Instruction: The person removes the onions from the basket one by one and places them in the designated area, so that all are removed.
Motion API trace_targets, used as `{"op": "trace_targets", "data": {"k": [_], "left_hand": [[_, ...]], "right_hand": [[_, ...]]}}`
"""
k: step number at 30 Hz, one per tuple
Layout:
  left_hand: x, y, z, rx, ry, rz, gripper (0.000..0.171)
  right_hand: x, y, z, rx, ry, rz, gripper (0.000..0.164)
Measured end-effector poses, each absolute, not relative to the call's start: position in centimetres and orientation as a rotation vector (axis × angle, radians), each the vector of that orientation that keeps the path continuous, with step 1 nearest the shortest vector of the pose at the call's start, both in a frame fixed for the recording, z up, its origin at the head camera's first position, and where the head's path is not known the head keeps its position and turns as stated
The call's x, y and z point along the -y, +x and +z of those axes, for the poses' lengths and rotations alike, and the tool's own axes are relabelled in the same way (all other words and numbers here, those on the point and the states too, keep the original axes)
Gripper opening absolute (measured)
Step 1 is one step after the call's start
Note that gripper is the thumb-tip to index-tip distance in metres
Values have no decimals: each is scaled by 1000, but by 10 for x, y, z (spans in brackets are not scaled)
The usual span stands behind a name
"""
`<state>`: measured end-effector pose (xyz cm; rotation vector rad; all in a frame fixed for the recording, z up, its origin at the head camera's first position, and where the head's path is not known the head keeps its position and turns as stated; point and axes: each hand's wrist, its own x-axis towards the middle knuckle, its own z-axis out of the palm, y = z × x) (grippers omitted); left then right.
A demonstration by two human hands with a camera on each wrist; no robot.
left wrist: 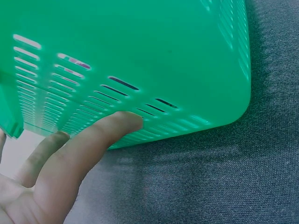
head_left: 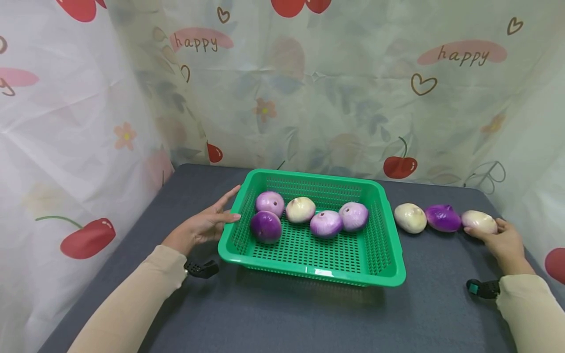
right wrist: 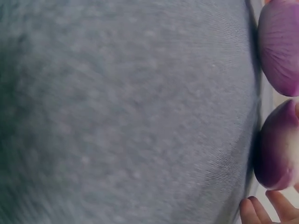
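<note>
In the head view my left hand [head_left: 200,228] is at the left side of a green plastic basket [head_left: 309,275]. Its thumb reaches the rim, and the left wrist view shows a fairly straight finger [left wrist: 110,128] against the slotted outer wall. At the far right, my right hand [head_left: 505,245] curls thumb and fingers round a pale onion [head_left: 478,220], the end one of a row of three. Beside that onion lie a deep purple onion [head_left: 443,218] and a whitish onion [head_left: 410,218]. In the right wrist view the held onion [right wrist: 275,149] looks purple and white; most of the hand is cut off.
Several onions lie inside the basket, among them a dark purple onion [head_left: 266,227] and a whitish onion [head_left: 300,210]. A dark grey cloth [head_left: 282,318] covers the table. Printed curtains [head_left: 331,98] hang behind and at both sides; a thin cable [head_left: 487,174] shows at the back right.
</note>
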<state>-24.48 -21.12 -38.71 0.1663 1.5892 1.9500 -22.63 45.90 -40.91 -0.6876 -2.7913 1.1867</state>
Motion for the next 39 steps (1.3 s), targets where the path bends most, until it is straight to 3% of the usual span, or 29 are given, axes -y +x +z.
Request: {"op": "trace_targets", "data": {"k": [9,13,20,26,39], "left_hand": [[212,-246,-389,-1595,171,1944,85],[213,-246,-390,-1594,176,1940,85],[213,-245,-388,-1584,177,1938,87],[212,-244,-387,-1582,176,1938,88],[212,-245,-388,-1589,174,1939,88]], "right_hand": [[-476,-241,-390,2699,-769,1341,106],[-462,-249,-364,2608,-714,1370,106],[-401,-245,-297,2573,-349,1502,85],[-340,-241,-265,2475,-56,1671,75],[-225,-241,-279,2472,399,1783,73]]}}
